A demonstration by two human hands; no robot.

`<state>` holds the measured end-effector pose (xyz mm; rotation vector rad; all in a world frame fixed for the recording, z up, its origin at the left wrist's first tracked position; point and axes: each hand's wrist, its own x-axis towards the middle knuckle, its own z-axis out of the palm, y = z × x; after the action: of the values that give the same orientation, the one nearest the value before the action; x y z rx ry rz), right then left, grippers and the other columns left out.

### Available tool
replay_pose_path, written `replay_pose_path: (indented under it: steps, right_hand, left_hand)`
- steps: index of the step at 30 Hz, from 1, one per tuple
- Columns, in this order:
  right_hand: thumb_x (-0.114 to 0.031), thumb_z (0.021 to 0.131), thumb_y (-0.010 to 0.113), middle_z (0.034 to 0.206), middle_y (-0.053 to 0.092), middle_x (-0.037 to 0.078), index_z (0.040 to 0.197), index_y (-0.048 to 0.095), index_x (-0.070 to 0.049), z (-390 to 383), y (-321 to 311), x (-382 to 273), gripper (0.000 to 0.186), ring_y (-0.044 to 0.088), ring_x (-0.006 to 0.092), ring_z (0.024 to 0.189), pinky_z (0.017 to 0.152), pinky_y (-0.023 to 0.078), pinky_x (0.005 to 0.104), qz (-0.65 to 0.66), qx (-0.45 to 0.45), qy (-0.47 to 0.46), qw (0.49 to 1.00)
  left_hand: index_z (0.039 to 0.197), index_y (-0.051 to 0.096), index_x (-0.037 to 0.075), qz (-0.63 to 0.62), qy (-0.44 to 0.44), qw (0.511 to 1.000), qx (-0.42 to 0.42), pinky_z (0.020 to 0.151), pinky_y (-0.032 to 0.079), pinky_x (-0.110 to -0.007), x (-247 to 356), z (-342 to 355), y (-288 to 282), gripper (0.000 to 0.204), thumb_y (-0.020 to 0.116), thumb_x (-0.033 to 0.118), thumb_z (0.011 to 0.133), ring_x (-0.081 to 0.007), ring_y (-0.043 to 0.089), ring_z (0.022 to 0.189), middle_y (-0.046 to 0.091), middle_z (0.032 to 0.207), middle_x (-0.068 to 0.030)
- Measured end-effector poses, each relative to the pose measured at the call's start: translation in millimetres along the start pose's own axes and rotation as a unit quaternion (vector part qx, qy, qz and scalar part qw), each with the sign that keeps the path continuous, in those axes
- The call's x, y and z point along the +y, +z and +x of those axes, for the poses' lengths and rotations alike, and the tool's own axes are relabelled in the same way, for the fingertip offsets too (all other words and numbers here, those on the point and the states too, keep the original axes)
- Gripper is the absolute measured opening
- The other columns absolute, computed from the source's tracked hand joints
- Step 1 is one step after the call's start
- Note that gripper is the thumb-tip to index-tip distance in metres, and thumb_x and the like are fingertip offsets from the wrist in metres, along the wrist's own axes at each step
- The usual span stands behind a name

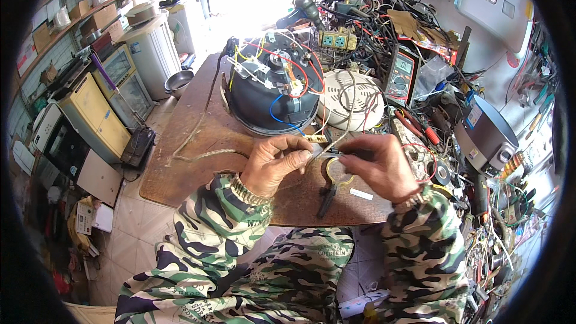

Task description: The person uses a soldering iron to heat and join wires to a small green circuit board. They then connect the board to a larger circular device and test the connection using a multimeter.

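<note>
My left hand [276,163] pinches a pale cord [336,146] between thumb and fingertips, over the front of the wooden table. Close by on the right, my right hand [383,165] is curled with its fingertips together beside the cord; what they hold, if anything, is hidden. Beyond my hands an upturned black round appliance base [273,99] shows its inside, with red, yellow, white and blue wires. A small wired board [317,138] lies in front of it. A round perforated cream cover [353,101] sits to its right. Under my right hand is a magnifying glass [340,172] with a black handle.
The brown table [174,171] carries a cord along its left side. A multimeter [401,75] stands at the right, near red-handled pliers [431,135] and a grey pot-shaped housing [489,135]. Tangled cables [366,9] pile up behind. Old appliances [102,114] line the left wall.
</note>
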<state>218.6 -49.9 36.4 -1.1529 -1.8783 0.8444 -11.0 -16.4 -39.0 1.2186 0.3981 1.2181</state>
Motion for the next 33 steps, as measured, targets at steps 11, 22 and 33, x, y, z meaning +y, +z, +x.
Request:
replay_pose_path:
  steps: [11,22,33]
  right_hand:
    - [-0.001,0.093,0.066,0.088,0.07,0.014,0.102,0.067,0.01,-1.2,83.0,1.7,0.014,0.068,0.0202,0.072,0.069,0.057,0.031,0.378,0.126,0.018,0.917]
    - [0.001,0.092,0.064,0.084,0.071,0.012,0.095,0.068,0.009,-8.8,82.3,13.0,0.009,0.068,0.0176,0.068,0.065,0.057,0.0295,0.379,0.175,0.015,0.909]
    - [-0.001,0.089,0.07,0.082,0.072,0.006,0.094,0.072,0.005,-14.7,81.3,23.3,0.008,0.064,0.0093,0.072,0.067,0.051,0.0229,0.43,0.172,0.035,0.886]
  left_hand:
    - [0.105,0.068,0.001,-0.004,0.059,0.998,0.016,0.067,0.05,-0.023,10.9,-1.6,12.0,0.01,0.063,0.002,0.096,-0.009,0.06,0.076,0.066,0.094,-0.0021]
    - [0.099,0.07,-0.002,0.263,0.19,0.946,0.018,0.074,0.053,-0.026,10.0,-0.2,13.3,0.009,0.07,-0.001,0.09,-0.0122,0.065,0.084,0.07,0.094,-0.0071]
    - [0.093,0.071,0.0,0.399,0.303,0.865,0.034,0.072,0.056,-0.031,5.9,1.3,19.5,0.017,0.076,-0.004,0.077,-0.0212,0.071,0.081,0.071,0.09,-0.0126]
